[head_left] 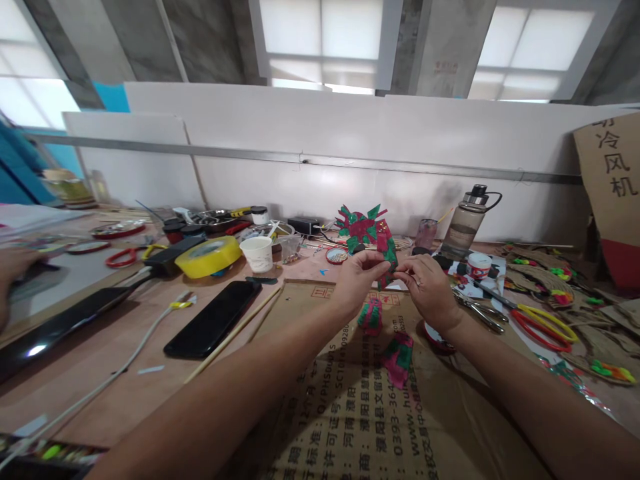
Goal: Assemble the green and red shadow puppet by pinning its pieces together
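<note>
Over brown cardboard [350, 427], the left hand [357, 279] pinches an upright red-and-green painted strip [387, 248]; the right hand [434, 290] meets its right side, grip unclear.

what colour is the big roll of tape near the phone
Yellow tape, best seen in the head view.

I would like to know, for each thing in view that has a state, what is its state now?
Left hand: fingers closed on the piece
Right hand: fingers closed at the piece's edge
Piece: held up, off the cardboard
Phone: flat, screen dark
Bottle: upright, cap on
Cup: upright, uncovered
Tape: lying flat
Pliers: handles apart
</note>
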Tool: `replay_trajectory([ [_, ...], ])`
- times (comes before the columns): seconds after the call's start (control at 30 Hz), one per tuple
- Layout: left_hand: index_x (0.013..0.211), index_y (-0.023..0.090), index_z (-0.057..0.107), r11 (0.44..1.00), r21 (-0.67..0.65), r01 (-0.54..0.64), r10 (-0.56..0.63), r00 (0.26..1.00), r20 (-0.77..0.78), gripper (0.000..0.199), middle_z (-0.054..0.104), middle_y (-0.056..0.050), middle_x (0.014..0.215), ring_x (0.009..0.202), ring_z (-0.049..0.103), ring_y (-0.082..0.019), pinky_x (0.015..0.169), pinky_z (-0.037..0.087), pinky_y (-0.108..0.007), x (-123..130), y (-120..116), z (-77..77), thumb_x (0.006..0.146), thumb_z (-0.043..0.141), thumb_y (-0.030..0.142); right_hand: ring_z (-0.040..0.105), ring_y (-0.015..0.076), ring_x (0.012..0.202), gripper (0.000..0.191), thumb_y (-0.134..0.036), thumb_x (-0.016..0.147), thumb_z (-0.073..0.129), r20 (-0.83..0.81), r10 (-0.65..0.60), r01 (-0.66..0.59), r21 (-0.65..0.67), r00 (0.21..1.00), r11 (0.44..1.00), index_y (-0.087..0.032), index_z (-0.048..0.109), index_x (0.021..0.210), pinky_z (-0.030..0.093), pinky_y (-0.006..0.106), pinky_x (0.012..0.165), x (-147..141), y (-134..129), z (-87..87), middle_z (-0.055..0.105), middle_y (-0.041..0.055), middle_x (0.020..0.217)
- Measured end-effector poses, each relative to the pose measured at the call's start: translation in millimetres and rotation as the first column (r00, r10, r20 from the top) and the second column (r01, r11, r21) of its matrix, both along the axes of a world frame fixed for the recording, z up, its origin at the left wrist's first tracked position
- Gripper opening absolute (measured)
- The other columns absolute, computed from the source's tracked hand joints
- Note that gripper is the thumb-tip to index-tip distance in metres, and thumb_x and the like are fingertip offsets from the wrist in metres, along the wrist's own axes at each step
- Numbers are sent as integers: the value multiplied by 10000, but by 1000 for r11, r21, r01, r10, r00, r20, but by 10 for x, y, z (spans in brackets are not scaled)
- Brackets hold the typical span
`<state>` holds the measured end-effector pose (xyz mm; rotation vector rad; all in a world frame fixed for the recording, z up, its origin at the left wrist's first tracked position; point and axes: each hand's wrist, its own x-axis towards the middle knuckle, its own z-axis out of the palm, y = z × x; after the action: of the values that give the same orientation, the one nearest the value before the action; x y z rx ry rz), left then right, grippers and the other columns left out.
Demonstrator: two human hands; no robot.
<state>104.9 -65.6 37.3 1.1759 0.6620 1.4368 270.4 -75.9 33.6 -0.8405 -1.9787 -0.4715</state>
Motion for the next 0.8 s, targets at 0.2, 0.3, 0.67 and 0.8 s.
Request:
replay_trajectory([
  [0.2,695,158,652,1000,10,0,0,1000,5,221,615,4,701,655,526,-107,615,425,-242,10,-27,7,577,804,265,581,240,861,153,-332,930,550,2,-19,19,-9,1000,1000,-214,602,847,452,375,760,4,4,3,641,67,830],
  [0.3,689,157,655,1000,2,-8,8,1000,12,225,618,5,702,654,529,-109,625,430,-248,14,-41,17,565,810,262,581,244,882,143,-325,930,548,20,-21,21,-28,1000,999,-219,604,853,449,380,779,9,6,3,643,68,848],
  [0.67,708,167,669,998,40,-46,47,999,-23,212,617,7,713,664,517,-110,653,415,-256,1,-26,-21,592,810,274,578,232,870,149,-308,935,543,42,-37,38,-20,998,999,-209,603,840,430,361,765,-2,-4,5,651,69,857],
  [0.8,706,167,663,996,68,-49,53,997,-55,203,617,2,714,664,521,-115,651,419,-258,-9,-51,-6,610,800,282,576,232,852,165,-306,943,526,15,-21,21,-28,1000,999,-208,590,827,433,355,749,-9,-4,20,632,66,818],
])
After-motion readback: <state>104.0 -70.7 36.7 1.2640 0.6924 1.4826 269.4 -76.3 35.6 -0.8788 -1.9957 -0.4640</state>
